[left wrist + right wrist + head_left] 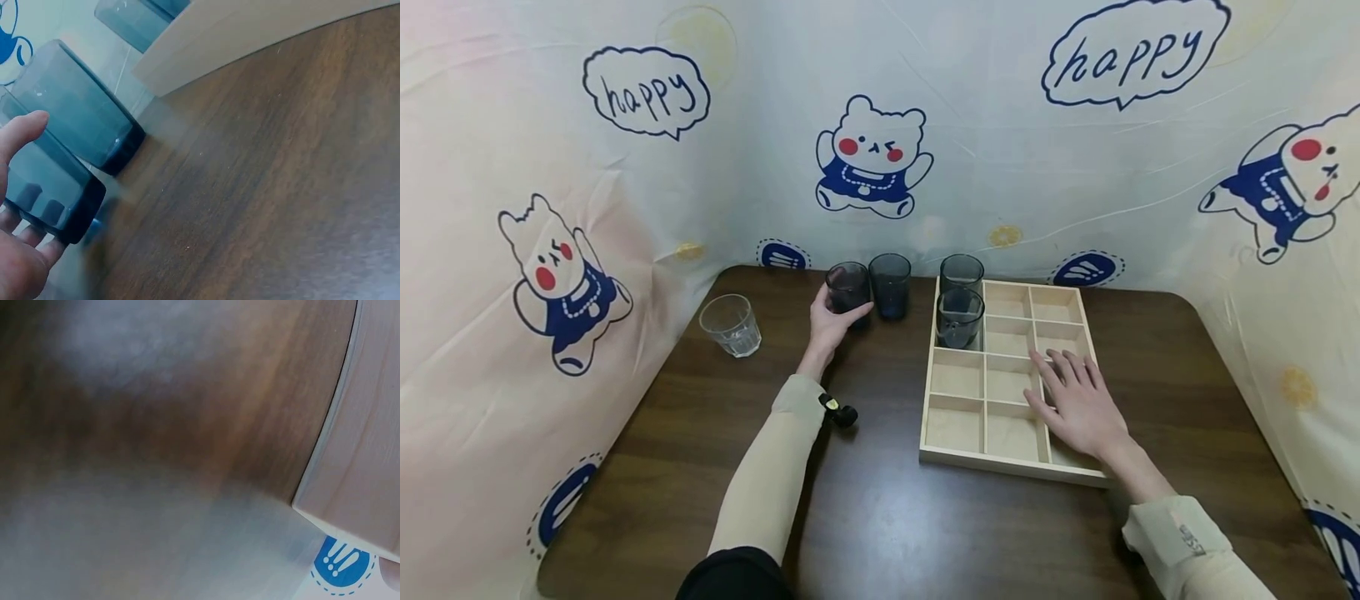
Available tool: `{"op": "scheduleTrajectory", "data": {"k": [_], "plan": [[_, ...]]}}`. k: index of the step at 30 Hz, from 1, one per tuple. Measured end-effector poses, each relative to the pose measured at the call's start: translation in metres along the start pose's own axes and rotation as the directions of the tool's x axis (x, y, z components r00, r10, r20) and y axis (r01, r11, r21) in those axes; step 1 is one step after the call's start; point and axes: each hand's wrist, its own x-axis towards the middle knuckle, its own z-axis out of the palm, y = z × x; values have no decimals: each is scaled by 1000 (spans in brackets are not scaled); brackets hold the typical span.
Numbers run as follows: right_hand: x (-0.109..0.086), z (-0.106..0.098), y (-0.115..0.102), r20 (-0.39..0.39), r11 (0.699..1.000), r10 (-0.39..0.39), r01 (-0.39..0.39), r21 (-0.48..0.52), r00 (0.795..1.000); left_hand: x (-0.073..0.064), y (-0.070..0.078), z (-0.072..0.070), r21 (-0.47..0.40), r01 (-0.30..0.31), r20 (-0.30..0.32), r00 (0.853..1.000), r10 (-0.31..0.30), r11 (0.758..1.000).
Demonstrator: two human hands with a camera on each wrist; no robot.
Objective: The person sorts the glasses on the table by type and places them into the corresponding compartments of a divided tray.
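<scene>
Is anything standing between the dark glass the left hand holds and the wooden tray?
Yes: another dark glass stands close to the held glass, on the side toward the wooden tray.

A sliver of your right hand point(392, 574) shows at the frame's edge, the pale wall of a wooden tray point(361, 444) just beside your fingers. Near them sits a blue print point(345, 567) on white cloth point(307, 593); the brown tabletop point(250, 425), partly blurred, stretches away from your fingers.

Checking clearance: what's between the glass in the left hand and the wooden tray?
Another dark glass stands there, visible in head and left wrist views.
</scene>
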Motion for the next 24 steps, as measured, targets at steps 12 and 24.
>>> {"op": "scheduleTrajectory", "data": {"k": [12,24], "plan": [[1,-2,0,19,1000,7,-7,-1,1000,-27,17,-5,6,25,73,997,-25,1000],[-1,-3,0,34,1000,5,-5,-1,999,-53,34,1,-6,2,111,994,-1,1000]]}}
